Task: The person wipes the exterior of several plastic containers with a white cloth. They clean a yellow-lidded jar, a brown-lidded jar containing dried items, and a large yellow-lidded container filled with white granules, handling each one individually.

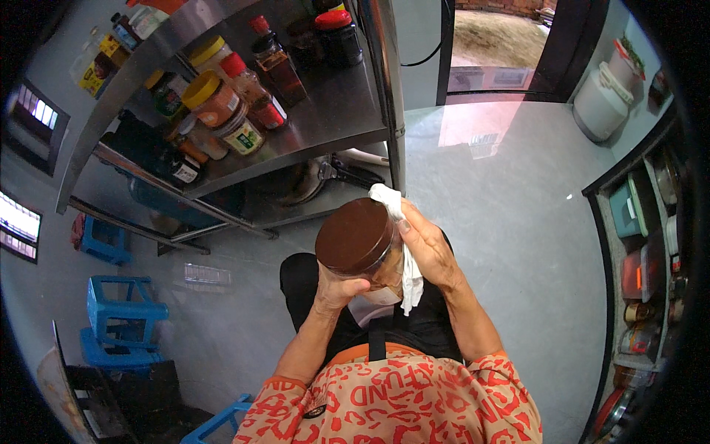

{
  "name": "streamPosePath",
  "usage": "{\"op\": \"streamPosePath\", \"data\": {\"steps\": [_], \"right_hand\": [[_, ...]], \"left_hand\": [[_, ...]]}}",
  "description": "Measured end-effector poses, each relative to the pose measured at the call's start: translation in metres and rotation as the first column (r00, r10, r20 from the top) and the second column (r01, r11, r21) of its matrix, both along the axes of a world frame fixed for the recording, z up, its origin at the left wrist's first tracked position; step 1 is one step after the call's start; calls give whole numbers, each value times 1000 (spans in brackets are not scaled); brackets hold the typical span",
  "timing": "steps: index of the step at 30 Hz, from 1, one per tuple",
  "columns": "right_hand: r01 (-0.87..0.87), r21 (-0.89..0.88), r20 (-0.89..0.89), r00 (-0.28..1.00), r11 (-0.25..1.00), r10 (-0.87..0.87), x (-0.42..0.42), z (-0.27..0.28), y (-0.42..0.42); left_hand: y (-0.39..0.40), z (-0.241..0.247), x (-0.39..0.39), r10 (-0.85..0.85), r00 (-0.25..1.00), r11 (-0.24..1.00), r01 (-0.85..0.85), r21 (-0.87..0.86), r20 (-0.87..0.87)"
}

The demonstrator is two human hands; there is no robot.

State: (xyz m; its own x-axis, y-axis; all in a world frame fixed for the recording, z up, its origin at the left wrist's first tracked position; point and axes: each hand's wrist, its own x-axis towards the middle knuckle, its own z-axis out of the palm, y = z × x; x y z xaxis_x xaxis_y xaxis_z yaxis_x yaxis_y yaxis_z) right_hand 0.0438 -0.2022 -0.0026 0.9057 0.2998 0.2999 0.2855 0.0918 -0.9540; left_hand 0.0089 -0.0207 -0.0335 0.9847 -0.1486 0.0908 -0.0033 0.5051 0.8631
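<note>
A clear jar with a brown lid [355, 236] is tilted in front of me, above my lap. Brownish contents show through its wall, and a pale label sits low on its side. My left hand [339, 288] grips the jar from the left and below, thumb across its near side. On the jar's right side, my right hand [427, 244] presses a white cloth [410, 277] against the wall near the lid. The cloth's lower end hangs down beside the jar. Some of the left fingers are hidden behind the jar.
A stainless steel shelf [333, 111] ahead left bears several jars and sauce bottles [277, 66], with a pan [305, 186] below. Blue plastic stools [125, 311] stand left. An open cabinet [638, 266] lines the right. A white bucket [602, 105] stands near the doorway [493, 50].
</note>
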Motion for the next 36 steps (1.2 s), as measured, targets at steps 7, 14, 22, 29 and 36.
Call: {"op": "streamPosePath", "data": {"steps": [7, 14, 22, 29, 36], "right_hand": [[249, -221, 462, 878, 943, -123, -19, 10, 4], [380, -301, 640, 760, 875, -110, -40, -3, 11], [72, 9, 145, 987, 997, -72, -22, -3, 6], [46, 229, -301, 953, 972, 26, -13, -28, 3], [249, 107, -61, 968, 963, -243, -16, -18, 8]], "left_hand": [[-3, 4, 4, 9, 998, 994, -16, -103, -67], [-4, 15, 7, 85, 996, 996, -85, 12, 1], [7, 5, 3, 17, 1000, 997, -18, -70, -23], [10, 4, -2, -26, 999, 999, 24, -47, -34], [-12, 19, 5, 228, 971, 967, -235, 101, 76]]}}
